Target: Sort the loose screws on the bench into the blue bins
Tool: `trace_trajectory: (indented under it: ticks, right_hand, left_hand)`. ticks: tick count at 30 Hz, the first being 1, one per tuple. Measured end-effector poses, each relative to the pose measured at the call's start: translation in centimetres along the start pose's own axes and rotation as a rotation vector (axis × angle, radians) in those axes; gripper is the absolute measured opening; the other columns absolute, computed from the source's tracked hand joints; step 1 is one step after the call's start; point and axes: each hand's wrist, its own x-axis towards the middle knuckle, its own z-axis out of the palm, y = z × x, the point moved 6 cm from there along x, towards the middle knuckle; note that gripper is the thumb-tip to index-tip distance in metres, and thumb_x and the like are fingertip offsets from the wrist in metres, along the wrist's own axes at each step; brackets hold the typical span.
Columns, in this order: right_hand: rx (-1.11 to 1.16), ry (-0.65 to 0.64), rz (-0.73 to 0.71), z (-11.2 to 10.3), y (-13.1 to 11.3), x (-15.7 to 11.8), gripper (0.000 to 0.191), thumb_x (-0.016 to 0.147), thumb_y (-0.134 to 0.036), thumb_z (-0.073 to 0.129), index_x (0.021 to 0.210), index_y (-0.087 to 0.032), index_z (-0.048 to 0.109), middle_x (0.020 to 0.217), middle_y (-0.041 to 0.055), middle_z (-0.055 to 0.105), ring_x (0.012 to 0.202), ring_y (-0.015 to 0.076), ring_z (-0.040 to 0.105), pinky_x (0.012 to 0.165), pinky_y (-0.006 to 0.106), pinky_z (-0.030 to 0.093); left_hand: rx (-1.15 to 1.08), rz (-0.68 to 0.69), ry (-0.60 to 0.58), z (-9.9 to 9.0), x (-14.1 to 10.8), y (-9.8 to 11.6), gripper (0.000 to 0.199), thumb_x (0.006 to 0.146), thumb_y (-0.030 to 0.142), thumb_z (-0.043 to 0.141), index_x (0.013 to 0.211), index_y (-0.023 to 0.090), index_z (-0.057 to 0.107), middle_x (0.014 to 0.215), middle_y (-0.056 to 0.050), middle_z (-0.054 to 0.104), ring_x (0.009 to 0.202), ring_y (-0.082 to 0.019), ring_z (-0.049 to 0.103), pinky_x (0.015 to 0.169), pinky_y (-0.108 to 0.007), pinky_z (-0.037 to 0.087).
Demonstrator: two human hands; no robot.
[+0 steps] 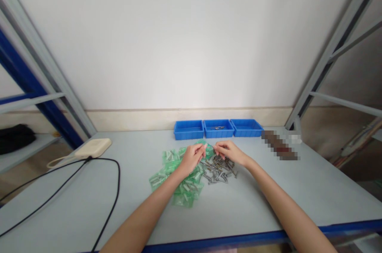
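My left hand (193, 157) is closed over the green plastic bags (186, 187), its fingertips pinched on something too small to make out. Close by on the right, my right hand (227, 152) has its fingers pressed together above a loose pile of metal screws (219, 171). A thin dark piece shows between the two hands, near the right fingertips; what it is remains unclear. Several green bags with small pieces inside lie heaped under and around my left hand.
Three blue bins stand along the wall: left (189, 130), middle (219, 129) with a few metal pieces, and right (247, 128). A white box (93, 148) and black cables (118, 177) lie left. A blurred-out object (280, 147) is right.
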Motion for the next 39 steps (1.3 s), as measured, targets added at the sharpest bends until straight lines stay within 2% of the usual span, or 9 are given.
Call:
trace_trajectory:
  ticks: [4, 9, 11, 14, 16, 22, 30, 35, 39]
  right_hand:
    - [-0.396, 0.281, 0.081, -3.7, 0.0, 2.4, 0.039, 0.092, -0.041, 0.031, 0.076, -0.017, 0.058, 0.061, 0.0014, 0.058, 0.061, 0.0153, 0.054, 0.063, 0.026, 0.037]
    - [-0.888, 0.540, 0.067, -6.6, -0.7, 3.2, 0.037, 0.088, -0.043, 0.042, 0.108, -0.014, 0.054, 0.102, 0.0162, 0.059, 0.095, 0.0268, 0.051, 0.081, 0.037, 0.032]
    - [-0.816, 0.437, 0.011, -5.9, -0.3, 2.6, 0.033, 0.087, -0.042, 0.045, 0.103, -0.017, 0.055, 0.103, 0.0132, 0.059, 0.096, 0.0251, 0.050, 0.081, 0.035, 0.033]
    - [-0.555, 0.048, -0.089, -2.4, 0.9, 1.0, 0.024, 0.083, -0.041, 0.053, 0.093, -0.021, 0.061, 0.094, 0.0050, 0.060, 0.090, 0.0196, 0.053, 0.078, 0.029, 0.037]
    - [-0.464, -0.097, -0.095, -0.4, 1.4, -0.3, 0.021, 0.080, -0.040, 0.057, 0.090, -0.022, 0.063, 0.095, 0.0032, 0.060, 0.092, 0.0187, 0.053, 0.080, 0.029, 0.036]
    - [-0.489, -0.061, -0.011, 1.7, 2.0, -1.0, 0.011, 0.077, -0.028, 0.062, 0.085, -0.021, 0.063, 0.093, 0.0037, 0.061, 0.093, 0.0197, 0.052, 0.081, 0.030, 0.034]
    - [-0.275, 0.001, -0.047, 1.3, 1.1, -1.3, 0.003, 0.076, -0.015, 0.058, 0.074, -0.017, 0.059, 0.078, 0.0022, 0.061, 0.075, 0.0156, 0.054, 0.071, 0.026, 0.038]
    - [0.114, 0.065, -0.001, 0.7, 0.6, -1.3, 0.016, 0.080, -0.029, 0.055, 0.089, -0.017, 0.060, 0.077, 0.0023, 0.063, 0.070, 0.0158, 0.058, 0.066, 0.027, 0.044]
    - [0.495, 0.161, 0.055, 1.1, 1.2, -0.8, 0.028, 0.072, -0.042, 0.062, 0.083, -0.017, 0.060, 0.079, 0.0040, 0.066, 0.072, 0.0175, 0.062, 0.069, 0.031, 0.048]
  left_hand:
    - [-0.022, -0.002, 0.059, -0.8, 0.4, -0.8, 0.047, 0.085, 0.051, 0.036, 0.056, 0.016, 0.048, 0.040, 0.005, 0.037, 0.037, -0.009, 0.036, 0.044, -0.022, 0.029]
    - [-0.024, -0.001, 0.095, -1.5, 0.6, -1.2, 0.048, 0.084, 0.052, 0.036, 0.056, 0.016, 0.049, 0.039, 0.006, 0.037, 0.038, -0.009, 0.036, 0.044, -0.022, 0.029]
    - [-0.022, 0.005, 0.096, -1.5, 0.6, -1.1, 0.048, 0.085, 0.052, 0.035, 0.056, 0.016, 0.050, 0.039, 0.006, 0.036, 0.038, -0.009, 0.035, 0.045, -0.022, 0.029]
    - [-0.015, 0.000, 0.074, -1.2, 0.5, -1.2, 0.049, 0.084, 0.053, 0.035, 0.056, 0.016, 0.050, 0.039, 0.006, 0.036, 0.038, -0.009, 0.036, 0.046, -0.022, 0.029]
    - [0.005, -0.001, 0.049, -0.9, 0.5, -1.2, 0.049, 0.084, 0.053, 0.035, 0.056, 0.016, 0.050, 0.039, 0.006, 0.037, 0.038, -0.010, 0.036, 0.046, -0.022, 0.028]
    - [0.069, -0.003, 0.043, -1.0, 0.2, -1.1, 0.049, 0.086, 0.051, 0.034, 0.056, 0.016, 0.050, 0.040, 0.006, 0.037, 0.039, -0.010, 0.037, 0.046, -0.022, 0.028]
    - [0.133, -0.011, 0.013, -0.9, 0.2, -0.9, 0.047, 0.086, 0.048, 0.033, 0.057, 0.016, 0.051, 0.043, 0.004, 0.040, 0.041, -0.010, 0.038, 0.047, -0.022, 0.029]
    - [0.145, -0.001, -0.020, -0.6, 0.0, -0.4, 0.045, 0.086, 0.047, 0.035, 0.059, 0.015, 0.052, 0.043, 0.005, 0.039, 0.041, -0.010, 0.038, 0.048, -0.022, 0.030]
    - [0.016, -0.002, -0.152, 0.4, -0.4, -0.1, 0.031, 0.084, 0.046, 0.043, 0.086, 0.017, 0.053, 0.052, 0.006, 0.048, 0.043, -0.009, 0.042, 0.046, -0.020, 0.032]
